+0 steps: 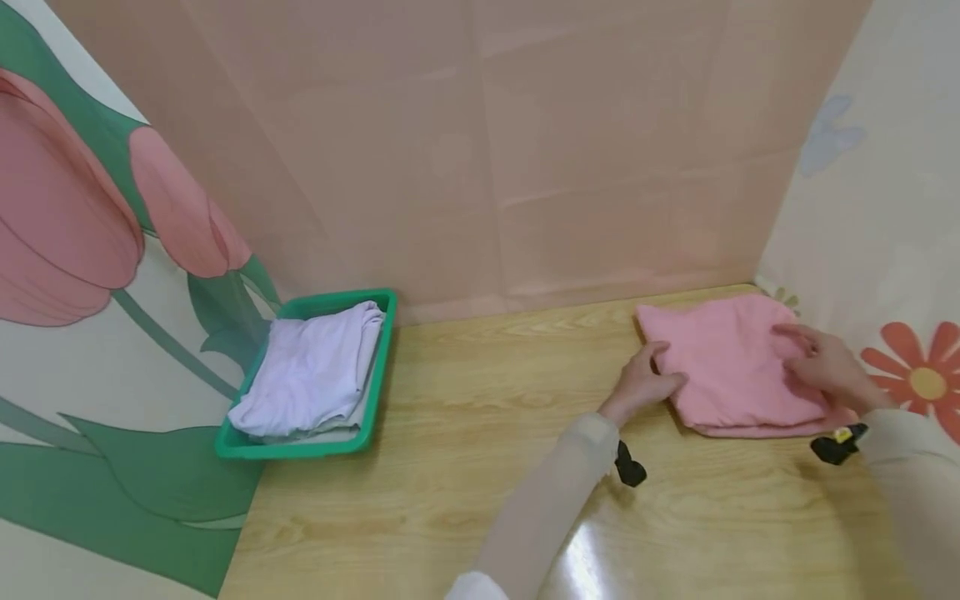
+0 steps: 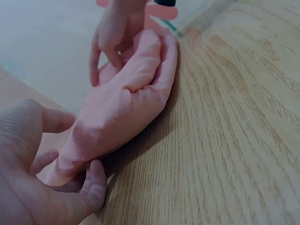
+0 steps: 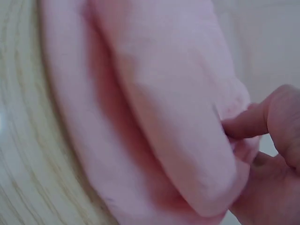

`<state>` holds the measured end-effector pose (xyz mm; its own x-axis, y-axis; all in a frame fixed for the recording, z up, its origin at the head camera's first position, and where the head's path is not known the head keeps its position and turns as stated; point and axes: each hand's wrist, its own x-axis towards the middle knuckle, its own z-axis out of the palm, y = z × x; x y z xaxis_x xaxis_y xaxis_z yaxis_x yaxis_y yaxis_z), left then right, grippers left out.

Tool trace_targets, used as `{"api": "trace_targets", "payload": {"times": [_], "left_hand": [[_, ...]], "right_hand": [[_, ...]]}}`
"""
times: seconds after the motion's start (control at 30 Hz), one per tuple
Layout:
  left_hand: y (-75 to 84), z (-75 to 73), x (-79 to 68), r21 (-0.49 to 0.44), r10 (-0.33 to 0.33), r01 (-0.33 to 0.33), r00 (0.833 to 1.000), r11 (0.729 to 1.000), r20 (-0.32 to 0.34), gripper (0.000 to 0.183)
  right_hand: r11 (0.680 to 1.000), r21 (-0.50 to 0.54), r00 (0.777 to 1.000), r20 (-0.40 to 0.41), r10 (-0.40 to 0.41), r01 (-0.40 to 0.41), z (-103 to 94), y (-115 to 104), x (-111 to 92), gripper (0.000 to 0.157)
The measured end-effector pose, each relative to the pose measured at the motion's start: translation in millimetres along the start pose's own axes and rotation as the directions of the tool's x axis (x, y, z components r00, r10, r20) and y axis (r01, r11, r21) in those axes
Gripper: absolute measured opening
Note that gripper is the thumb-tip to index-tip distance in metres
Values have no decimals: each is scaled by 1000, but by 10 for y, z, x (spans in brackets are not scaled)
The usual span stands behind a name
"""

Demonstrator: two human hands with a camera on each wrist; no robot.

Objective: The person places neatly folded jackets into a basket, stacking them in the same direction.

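A folded pink cloth (image 1: 731, 362) lies at the back right of the wooden table, its layers showing along the side in the right wrist view. At its left edge my left hand (image 1: 643, 385) holds on, with fingers (image 2: 95, 183) curled at the underside of the cloth's end. The right hand (image 1: 825, 362) is at the opposite side; in the right wrist view its thumb or finger (image 3: 246, 123) pinches a rounded fold. Parts of both hands' fingertips are hidden by the cloth.
A green plastic tray (image 1: 389, 358) stands at the table's left, with a folded pale lilac cloth (image 1: 311, 367) on top of greyish fabric in it. A brownish-pink sheet (image 1: 480, 167) hangs behind the table (image 1: 465, 475). Flower-printed walls border both sides.
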<state>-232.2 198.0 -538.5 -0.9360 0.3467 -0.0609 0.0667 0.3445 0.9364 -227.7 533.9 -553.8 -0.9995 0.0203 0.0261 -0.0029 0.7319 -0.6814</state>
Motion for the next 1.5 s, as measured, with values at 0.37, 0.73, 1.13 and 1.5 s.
{"api": "trace_targets", "payload": {"times": [0.37,0.73,1.13,1.5], "left_hand": [[29,13,-23,-39,-74,75,997,996,13,46],[36,45,-62,-61,-77,75,996,995,-34,49],[-66,-72,-53,-59,-44,47,998,997,49,71],[-60,-123,-84,-70,-95,100,992,993,81,85]], "right_hand": [[961,234,963,256,83,-145,-118,-28,-73,59],[974,146,947,295,125,-174,-91,-124,-164,80],[981,135,962,255,100,-137,-76,-69,-235,76],[966,225,961,268,67,-130,-50,-97,-329,73]]}}
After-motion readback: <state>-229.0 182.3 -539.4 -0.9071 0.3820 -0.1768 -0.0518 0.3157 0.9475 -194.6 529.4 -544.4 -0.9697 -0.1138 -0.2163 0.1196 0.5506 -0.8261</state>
